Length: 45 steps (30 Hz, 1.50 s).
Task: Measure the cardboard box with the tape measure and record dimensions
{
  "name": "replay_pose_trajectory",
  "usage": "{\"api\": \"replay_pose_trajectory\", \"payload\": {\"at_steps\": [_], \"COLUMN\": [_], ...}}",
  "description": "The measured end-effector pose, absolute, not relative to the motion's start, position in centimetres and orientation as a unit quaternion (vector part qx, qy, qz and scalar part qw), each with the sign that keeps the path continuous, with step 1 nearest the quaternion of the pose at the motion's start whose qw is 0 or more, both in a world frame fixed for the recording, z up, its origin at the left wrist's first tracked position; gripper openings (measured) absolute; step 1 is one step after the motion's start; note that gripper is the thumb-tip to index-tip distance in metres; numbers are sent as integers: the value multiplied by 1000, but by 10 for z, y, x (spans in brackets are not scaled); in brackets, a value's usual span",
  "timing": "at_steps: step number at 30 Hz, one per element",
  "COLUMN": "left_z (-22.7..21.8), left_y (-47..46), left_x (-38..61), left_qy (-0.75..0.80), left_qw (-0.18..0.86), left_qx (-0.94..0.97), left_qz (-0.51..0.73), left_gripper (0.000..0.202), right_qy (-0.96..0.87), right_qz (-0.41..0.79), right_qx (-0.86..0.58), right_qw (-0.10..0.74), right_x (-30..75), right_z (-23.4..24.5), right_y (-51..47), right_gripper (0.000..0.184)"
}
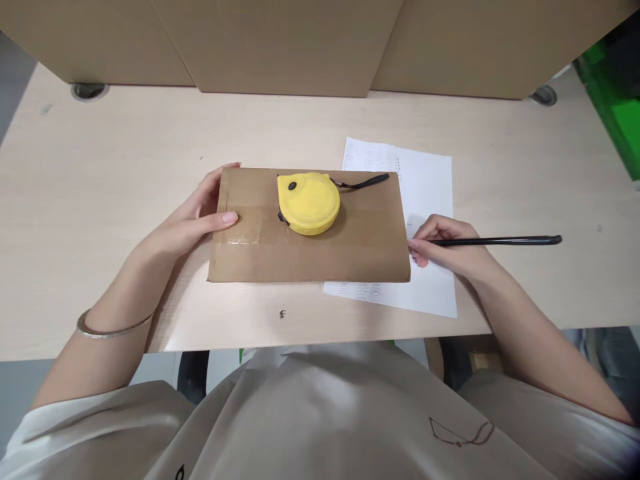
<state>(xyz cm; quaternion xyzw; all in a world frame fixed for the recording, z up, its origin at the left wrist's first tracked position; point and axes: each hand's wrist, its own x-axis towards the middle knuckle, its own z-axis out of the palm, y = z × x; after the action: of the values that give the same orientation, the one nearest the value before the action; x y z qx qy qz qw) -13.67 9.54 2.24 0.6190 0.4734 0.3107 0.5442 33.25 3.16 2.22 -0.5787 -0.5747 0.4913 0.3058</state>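
A flat brown cardboard box (250, 247) lies in the middle of the desk. A yellow tape measure (309, 203) with a black wrist strap (367, 181) rests on top of it. My left hand (197, 217) grips the box's left edge, thumb pressed on its top and fingers along its side. My right hand (443, 247) is at the box's right edge, closed around a long black pen (500, 241) whose tip points at the box. A printed sheet of paper (430, 180) lies under the box's right end and under my right hand.
The pale wooden desk (100, 200) has cable grommets at the back left (89, 90) and back right (544, 96). Tan partition panels (290, 40) stand behind it. A green object (620, 113) sits at the far right. A bangle (107, 328) circles my left wrist.
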Motion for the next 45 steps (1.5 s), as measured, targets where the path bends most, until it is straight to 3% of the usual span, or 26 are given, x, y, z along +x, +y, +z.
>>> {"api": "replay_pose_trajectory", "payload": {"at_steps": [8, 21, 30, 45], "left_z": [22, 22, 23, 20], "left_y": [96, 93, 92, 93], "left_x": [-138, -140, -139, -142], "left_qy": [476, 483, 482, 475], "left_qw": [544, 539, 540, 541], "left_qx": [621, 622, 620, 624], "left_qz": [304, 301, 301, 305], "left_gripper": [98, 95, 94, 92], "right_qy": [-553, -566, -553, -549], "right_qz": [475, 483, 494, 487], "right_qx": [-625, -609, -613, -618], "right_qw": [277, 275, 273, 282], "right_x": [328, 329, 330, 328], "right_z": [20, 20, 21, 22], "right_y": [32, 31, 32, 32], "right_gripper": [34, 42, 33, 42]}}
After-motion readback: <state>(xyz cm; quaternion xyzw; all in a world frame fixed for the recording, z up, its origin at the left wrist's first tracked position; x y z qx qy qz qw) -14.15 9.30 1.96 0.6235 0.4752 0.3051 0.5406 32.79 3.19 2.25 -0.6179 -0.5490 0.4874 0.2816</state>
